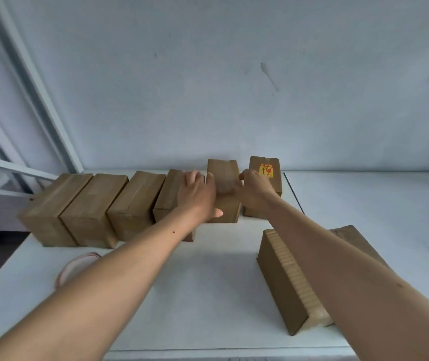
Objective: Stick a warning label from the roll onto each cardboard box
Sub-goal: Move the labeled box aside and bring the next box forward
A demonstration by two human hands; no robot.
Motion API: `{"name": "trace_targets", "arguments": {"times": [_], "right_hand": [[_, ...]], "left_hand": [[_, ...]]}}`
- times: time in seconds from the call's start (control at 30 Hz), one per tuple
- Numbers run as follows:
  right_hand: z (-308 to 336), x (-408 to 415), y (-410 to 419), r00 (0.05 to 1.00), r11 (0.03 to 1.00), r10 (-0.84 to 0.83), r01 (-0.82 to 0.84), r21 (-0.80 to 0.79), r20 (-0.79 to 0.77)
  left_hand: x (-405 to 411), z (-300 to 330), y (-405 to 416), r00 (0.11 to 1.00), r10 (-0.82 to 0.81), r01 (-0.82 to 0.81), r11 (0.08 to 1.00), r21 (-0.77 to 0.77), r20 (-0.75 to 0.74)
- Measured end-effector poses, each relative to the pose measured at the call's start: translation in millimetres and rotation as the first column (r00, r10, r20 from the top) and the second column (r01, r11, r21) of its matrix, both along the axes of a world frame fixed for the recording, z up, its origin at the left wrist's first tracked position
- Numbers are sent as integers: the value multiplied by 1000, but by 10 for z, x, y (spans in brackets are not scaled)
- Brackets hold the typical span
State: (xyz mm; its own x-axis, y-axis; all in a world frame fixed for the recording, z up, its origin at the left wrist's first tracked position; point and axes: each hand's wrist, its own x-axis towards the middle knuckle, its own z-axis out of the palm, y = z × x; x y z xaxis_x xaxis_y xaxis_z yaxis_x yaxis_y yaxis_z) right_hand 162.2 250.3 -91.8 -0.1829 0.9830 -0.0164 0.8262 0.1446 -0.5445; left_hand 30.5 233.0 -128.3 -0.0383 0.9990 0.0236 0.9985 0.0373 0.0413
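Observation:
Several brown cardboard boxes stand in a row along the back of the white table (208,282). The far right box (270,188) carries a yellow and red warning label (265,171) on its top. The box beside it (225,204) sits slightly further back and has a bare top. My left hand (197,194) grips its left side, with the thumb on the front face. My right hand (255,191) grips its right side. The label roll (74,265), a thin pinkish ring, lies flat at the near left, partly hidden by my left forearm.
A stack of flat corrugated cardboard (286,280) lies at the near right under my right forearm. A pale wall stands right behind the boxes. The table's left edge drops off near the roll. A white frame (39,82) leans at the far left.

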Motion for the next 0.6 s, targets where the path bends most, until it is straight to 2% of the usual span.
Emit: {"name": "trace_targets", "arguments": {"times": [0.17,0.37,0.5,0.6], "right_hand": [[-32,-170,-119,997,1000,7,-5,-29,82],[8,-147,-368,991,1000,5,-3,-17,132],[5,-170,-762,978,998,32,-21,-51,208],[-50,-196,-1038,980,999,34,-24,-49,197]], "left_hand": [[-45,36,-89,998,-55,56,998,-33,20],[-91,2,-419,991,-30,14,992,127,129],[-174,-5,-770,994,-38,19,985,171,104],[-231,-28,-1128,995,-42,24,981,194,90]]}}
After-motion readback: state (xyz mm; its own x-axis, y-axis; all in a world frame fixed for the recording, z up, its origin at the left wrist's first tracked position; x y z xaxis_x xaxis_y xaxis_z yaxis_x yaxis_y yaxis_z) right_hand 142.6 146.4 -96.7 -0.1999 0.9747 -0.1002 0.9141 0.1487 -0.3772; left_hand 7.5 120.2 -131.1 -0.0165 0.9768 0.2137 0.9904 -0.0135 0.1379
